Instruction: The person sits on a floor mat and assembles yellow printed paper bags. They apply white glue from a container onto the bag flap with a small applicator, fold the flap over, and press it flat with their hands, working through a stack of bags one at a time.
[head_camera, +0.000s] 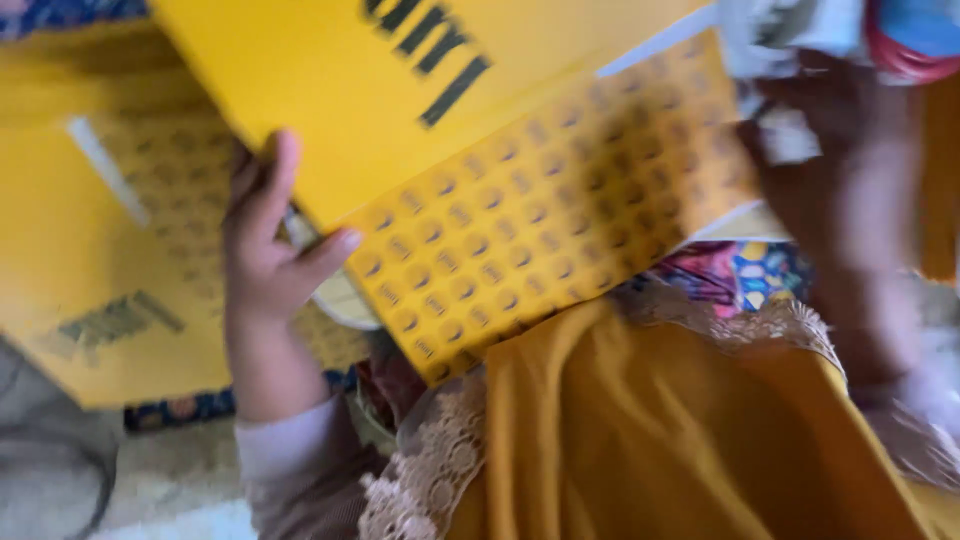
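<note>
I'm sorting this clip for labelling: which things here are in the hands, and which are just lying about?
In hand:
- yellow patterned card, gripped by the left hand
- right hand, blurred, at its right edge

Lying about:
- other yellow card on the floor
- mustard cloth
- lace trim

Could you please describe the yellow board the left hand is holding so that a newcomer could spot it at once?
Start at the mustard-yellow cloth filling the lower middle. Just above it, a large yellow board slants across the view, its lower left edge in the grip of the left hand. Unlike the flat yellow sheet lying at left, it is raised, with a dotted strip along its lower edge.
</note>
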